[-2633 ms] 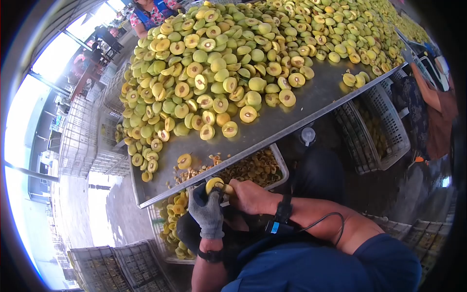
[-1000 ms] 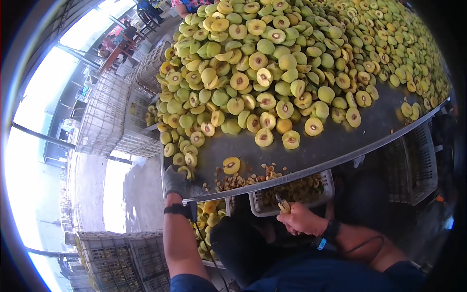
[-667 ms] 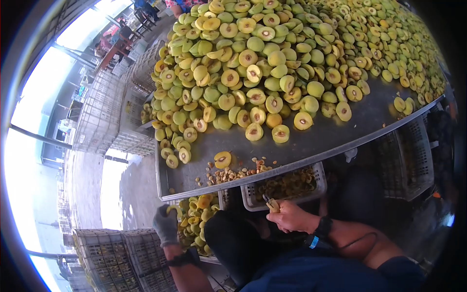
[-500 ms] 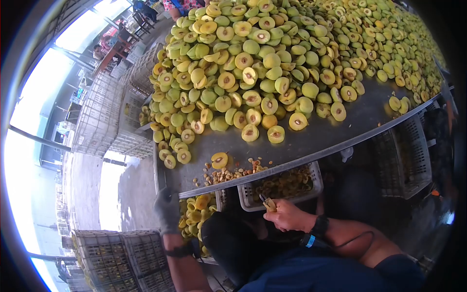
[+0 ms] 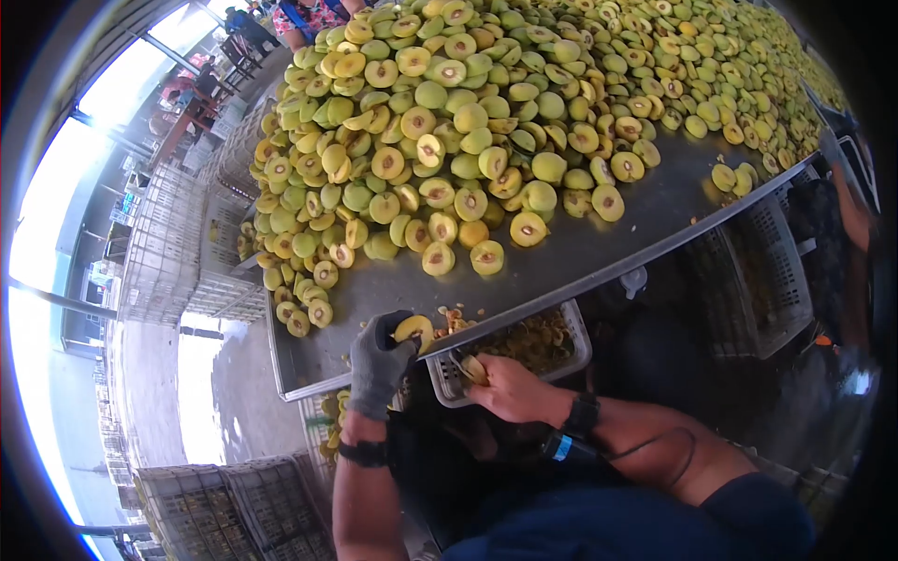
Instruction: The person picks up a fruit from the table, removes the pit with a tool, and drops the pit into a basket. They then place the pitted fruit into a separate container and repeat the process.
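My left hand [image 5: 379, 365], in a grey glove, holds a halved yellow-green fruit [image 5: 413, 331] between thumb and fingers at the table's front edge. Close by on the right, my bare right hand [image 5: 510, 388] is closed around the light handle of a small tool [image 5: 474, 370], its metal end pointing toward the fruit. Small seeds and scraps [image 5: 453, 320] lie just behind the fruit. A large heap of halved green fruits [image 5: 402, 159] covers the back of the dark metal table [image 5: 599, 245].
Below the table edge sits a white basket [image 5: 585, 348] with cut pieces. Another crate [image 5: 781, 294] stands at the right, near a co-worker's arm [image 5: 851, 220]. Stacked crates [image 5: 173, 243] stand at the left. A person in a flowered top [image 5: 313, 17] is behind the heap.
My left hand has moved up and right onto the table edge and taken hold of the halved fruit. My right hand has come closer to it with the tool. The view has shifted.
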A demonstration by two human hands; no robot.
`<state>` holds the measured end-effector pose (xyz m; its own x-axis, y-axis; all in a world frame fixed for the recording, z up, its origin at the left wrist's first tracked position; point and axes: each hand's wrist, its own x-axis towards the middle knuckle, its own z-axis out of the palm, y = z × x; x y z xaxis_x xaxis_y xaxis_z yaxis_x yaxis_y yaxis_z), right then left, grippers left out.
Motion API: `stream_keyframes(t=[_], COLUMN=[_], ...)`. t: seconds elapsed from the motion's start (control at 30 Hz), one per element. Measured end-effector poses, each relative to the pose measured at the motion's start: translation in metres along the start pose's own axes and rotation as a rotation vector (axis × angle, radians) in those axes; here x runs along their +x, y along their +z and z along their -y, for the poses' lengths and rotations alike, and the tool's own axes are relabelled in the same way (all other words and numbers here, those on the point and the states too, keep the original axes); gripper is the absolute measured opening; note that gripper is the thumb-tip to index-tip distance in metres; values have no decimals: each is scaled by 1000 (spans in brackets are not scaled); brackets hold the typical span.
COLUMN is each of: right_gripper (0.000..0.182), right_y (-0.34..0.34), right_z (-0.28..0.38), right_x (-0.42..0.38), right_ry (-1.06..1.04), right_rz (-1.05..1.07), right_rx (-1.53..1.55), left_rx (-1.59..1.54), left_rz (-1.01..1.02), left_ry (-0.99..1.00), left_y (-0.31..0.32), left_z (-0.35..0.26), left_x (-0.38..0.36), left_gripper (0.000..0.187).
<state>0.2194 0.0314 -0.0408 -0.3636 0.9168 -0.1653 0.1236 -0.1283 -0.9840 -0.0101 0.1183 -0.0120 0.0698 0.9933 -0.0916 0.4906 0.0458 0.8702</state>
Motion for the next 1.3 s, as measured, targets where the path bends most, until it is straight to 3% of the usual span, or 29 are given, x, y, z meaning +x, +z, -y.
stream_keyframes(t=[0.07,0.2,0.33,0.37,0.43,0.53,0.57,0.7,0.8,0.9,1.0,1.03,1.1,1.17,1.23,1.3], right_gripper=[27,26,21,23,20,19,20,22,22,22,22,24,25,25,23,21], right_y=[-1,3,11,7,15,25,25,35,39,51,42,50,38,47,66,62], right_z=[8,8,-26,-3,-10,-3,9,13,-13,-6,-17,-6,-36,-32,-10,-20], right_x=[1,-5,-12,-22,-23,-28,-32,-34,-28,-29,-23,-29,-18,-8,-15,-3], right_ry=[-30,-52,-270,-144,-176,-112,34,-126,93,-200,-5,121,-118,-266,-353,-591], right_rz=[-20,-14,28,140,110,242,326,396,457,287,489,425,511,522,520,573], right_rx=[44,-44,-235,-109,-92,59,99,89,189,-136,187,291,-164,-300,-246,-432], left_rx=[-18,-72,120,168,114,-7,-18,115,213,164,118,97,33,71,76,51], left_rz=[-37,-143,-304,-352,-402,-454,-472,-542,-513,-504,-540,-523,-483,-504,-513,-537], left_ry=[128,58,108,138,109,48,45,90,135,170,229,224,227,202,183,210], left_y=[15,40,48,45,50,60,60,48,45,47,36,31,28,28,28,26], left_z=[-23,-47,-35,-45,-45,-21,-16,-30,-27,-20,-32,-28,-18,-14,-4,4], left_x=[-33,-81,-107,-116,-127,-134,-136,-153,-157,-157,-164,-165,-163,-168,-171,-170], left_gripper=[39,37,37,37,35,32,31,31,34,36,34,34,34,34,35,35])
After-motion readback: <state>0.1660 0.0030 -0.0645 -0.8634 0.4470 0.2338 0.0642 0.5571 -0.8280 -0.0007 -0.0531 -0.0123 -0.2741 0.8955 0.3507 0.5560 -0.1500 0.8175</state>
